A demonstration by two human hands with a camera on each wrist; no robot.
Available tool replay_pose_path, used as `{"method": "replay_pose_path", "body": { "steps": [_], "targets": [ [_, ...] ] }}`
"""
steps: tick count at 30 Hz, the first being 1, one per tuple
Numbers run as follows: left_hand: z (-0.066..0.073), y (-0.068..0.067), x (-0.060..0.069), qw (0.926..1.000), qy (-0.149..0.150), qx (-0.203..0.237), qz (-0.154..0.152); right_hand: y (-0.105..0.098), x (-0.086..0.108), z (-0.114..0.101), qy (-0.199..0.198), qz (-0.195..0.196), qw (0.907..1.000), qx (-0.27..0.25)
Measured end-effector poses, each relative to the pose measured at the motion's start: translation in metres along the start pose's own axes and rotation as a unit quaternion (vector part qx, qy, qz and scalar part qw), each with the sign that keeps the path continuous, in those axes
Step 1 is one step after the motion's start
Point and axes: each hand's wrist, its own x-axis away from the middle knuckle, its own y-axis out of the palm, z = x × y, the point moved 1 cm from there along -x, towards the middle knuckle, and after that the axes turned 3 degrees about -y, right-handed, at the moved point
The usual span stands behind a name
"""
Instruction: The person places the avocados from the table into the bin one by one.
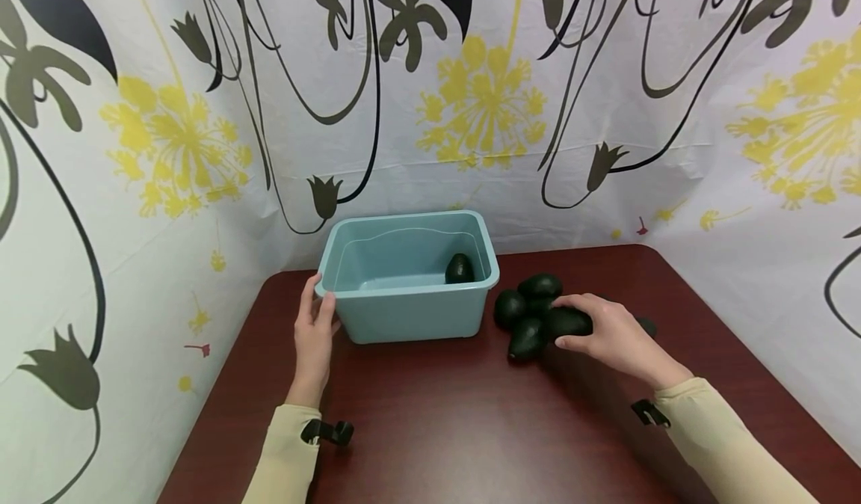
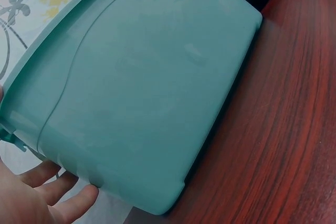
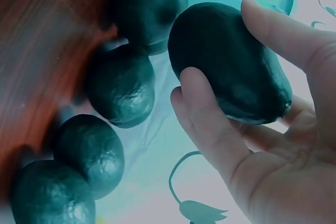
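A light blue plastic bin (image 1: 410, 315) stands at the back of the table with one dark green avocado (image 1: 460, 269) inside, near its right end. My left hand (image 1: 314, 343) grips the bin's left front corner at the rim; its fingertips press the wall (image 2: 115, 87) in the left wrist view. To the right of the bin, my right hand (image 1: 615, 338) holds an avocado (image 1: 568, 323) between thumb and fingers, and this avocado (image 3: 226, 61) fills the grasp in the right wrist view. Several loose avocados (image 1: 528, 339) lie close around that hand.
The dark red wooden table (image 1: 430, 422) extends in front of the bin. A white patterned cloth (image 1: 417, 167) hangs directly behind the table and along both sides. One avocado (image 1: 647, 327) shows partly behind my right hand.
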Motion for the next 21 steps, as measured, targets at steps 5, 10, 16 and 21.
{"method": "replay_pose_path", "body": {
  "steps": [5,10,16,21],
  "targets": [
    [0.000,0.000,0.001,1.0000,0.000,0.001,-0.001,-0.003,-0.003,-0.004,-0.012,0.003,0.9999,0.009],
    [0.000,0.000,0.003,1.0000,-0.003,-0.002,0.002,-0.007,-0.007,-0.009,-0.022,0.002,0.9997,0.012],
    [-0.002,-0.001,0.006,0.9999,-0.012,-0.003,0.000,-0.011,-0.009,-0.014,-0.034,0.012,0.9993,0.012],
    [0.001,0.000,0.002,1.0000,-0.003,0.002,-0.005,-0.017,-0.016,-0.022,-0.039,0.027,0.9988,0.007]
  ]
}}
